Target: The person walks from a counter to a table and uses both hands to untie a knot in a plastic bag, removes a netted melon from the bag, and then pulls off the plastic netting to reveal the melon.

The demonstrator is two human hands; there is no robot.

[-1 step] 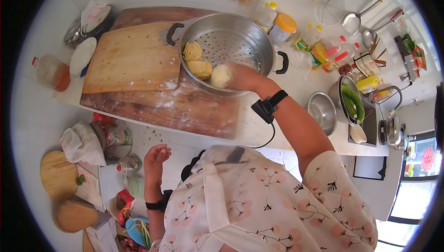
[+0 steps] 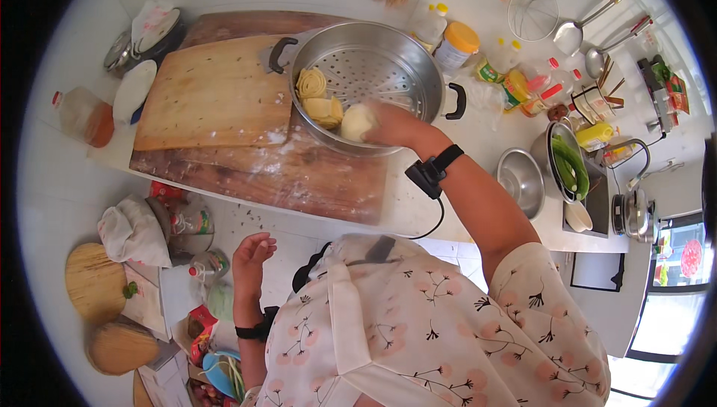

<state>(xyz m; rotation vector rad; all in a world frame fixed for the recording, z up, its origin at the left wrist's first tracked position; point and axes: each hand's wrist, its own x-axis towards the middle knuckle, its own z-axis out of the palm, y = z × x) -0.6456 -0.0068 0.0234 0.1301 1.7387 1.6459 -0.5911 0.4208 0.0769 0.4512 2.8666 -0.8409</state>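
Note:
A wide steel steamer pot [image 2: 427, 71] with black side handles and a perforated base stands at the back of the counter. Inside, along its near left wall, sit a yellow rolled dough piece [image 2: 312, 83] and a yellow folded dough piece [image 2: 323, 111]. Beside them is a pale round dough bun [image 2: 358, 122]. My right hand [image 2: 392, 125] reaches over the near rim and closes on the bun's right side; its fingers are partly blurred and hidden. My left hand [image 2: 252, 256] hangs in front of the counter, fingers loosely apart, holding nothing.
A wooden cutting board [image 2: 213, 93] lies left of the pot on a flour-dusted brown board [image 2: 299, 183]. Several bottles and a yellow-lidded jar [image 2: 457, 45] line the wall. To the right are a steel bowl [image 2: 520, 183] and a bowl of green vegetables [image 2: 571, 164]. A black cable hangs from my right wrist.

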